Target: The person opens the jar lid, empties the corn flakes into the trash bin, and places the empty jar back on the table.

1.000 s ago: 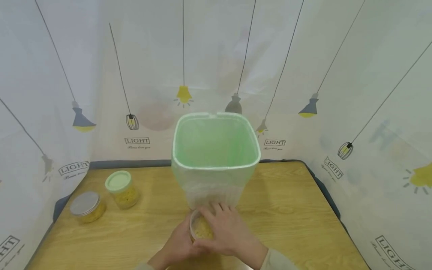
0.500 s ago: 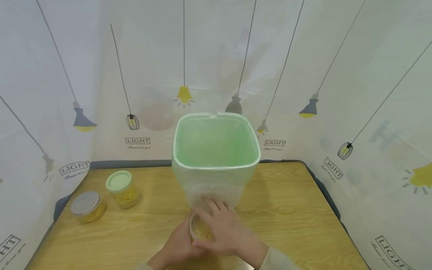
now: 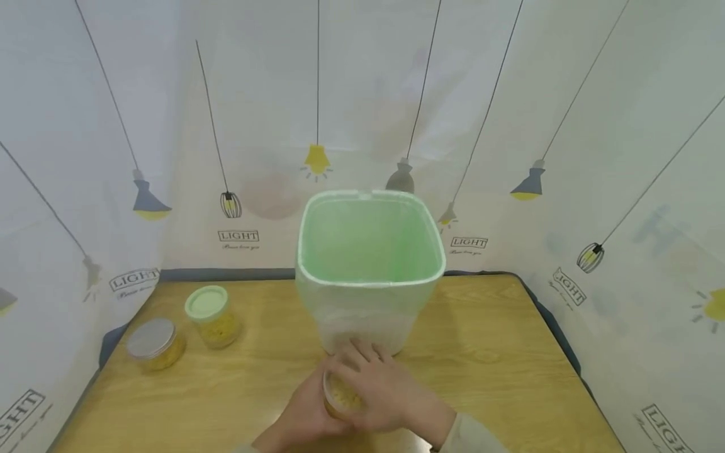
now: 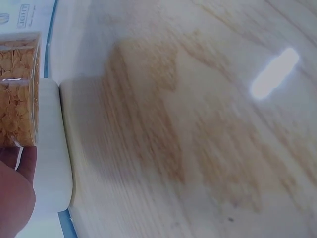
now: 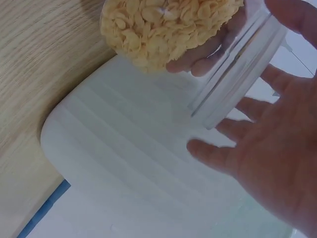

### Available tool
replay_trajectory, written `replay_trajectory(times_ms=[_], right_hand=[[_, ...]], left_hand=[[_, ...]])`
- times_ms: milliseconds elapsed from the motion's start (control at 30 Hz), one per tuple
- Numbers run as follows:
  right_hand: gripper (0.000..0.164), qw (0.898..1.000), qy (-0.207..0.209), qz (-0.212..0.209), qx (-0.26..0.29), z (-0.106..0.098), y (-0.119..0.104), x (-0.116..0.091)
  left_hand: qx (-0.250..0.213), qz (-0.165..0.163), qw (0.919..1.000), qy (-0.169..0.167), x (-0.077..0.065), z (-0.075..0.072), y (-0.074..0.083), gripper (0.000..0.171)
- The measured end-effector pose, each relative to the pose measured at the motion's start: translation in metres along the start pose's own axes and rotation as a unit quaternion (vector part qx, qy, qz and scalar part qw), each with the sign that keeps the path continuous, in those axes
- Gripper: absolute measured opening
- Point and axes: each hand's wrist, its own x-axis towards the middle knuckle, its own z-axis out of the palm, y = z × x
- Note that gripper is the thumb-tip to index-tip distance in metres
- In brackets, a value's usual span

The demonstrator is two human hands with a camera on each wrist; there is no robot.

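Everything in the head view has slid slightly rightward from half a second ago. Left hand (image 3: 308,406) grips the jar (image 3: 342,399) in front of the bin (image 3: 365,318), right hand (image 3: 382,391) over its top; only the right wrist view shows that hand gripping the lid (image 5: 242,72) by its edge

Left of the bin (image 3: 368,308), 2 jars (image 3: 214,322) are standing on the table (image 3: 498,384); before it, a 3rd jar (image 3: 342,395) is being held between left hand (image 3: 310,408) and right hand (image 3: 382,391).
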Motion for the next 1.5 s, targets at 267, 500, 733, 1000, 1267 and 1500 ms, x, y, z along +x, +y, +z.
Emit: replay_trajectory(times_ms=[267, 500, 733, 1000, 1267, 1500], right_hand=[[0.074, 0.996, 0.031, 0.068, -0.046, -0.004, -0.005, 0.001], [0.064, 0.998, 0.027, 0.043, -0.034, -0.005, -0.003, 0.001], [0.070, 0.999, 0.003, -0.039, 0.026, -0.007, 0.001, 0.001], [0.074, 0.996, 0.009, 0.087, -0.002, -0.005, -0.005, 0.001], [0.073, 0.996, -0.002, 0.075, -0.041, -0.006, -0.007, 0.001], [0.081, 1.000, -0.011, -0.026, -0.009, -0.009, 0.003, 0.000]], left_hand=[[-0.005, -0.004, 0.9999, 0.016, 0.003, -0.002, 0.001, 0.108], [-0.002, 0.007, 0.9996, 0.027, 0.003, -0.003, 0.002, 0.099], [-0.033, -0.027, 0.9991, 0.002, 0.000, 0.001, 0.002, 0.110], [-0.023, -0.027, 0.9992, 0.021, 0.000, 0.005, -0.001, 0.103], [-0.030, -0.013, 0.9994, 0.009, -0.001, 0.007, -0.001, 0.096], [-0.049, -0.036, 0.9981, -0.010, -0.004, 0.008, -0.001, 0.107]])
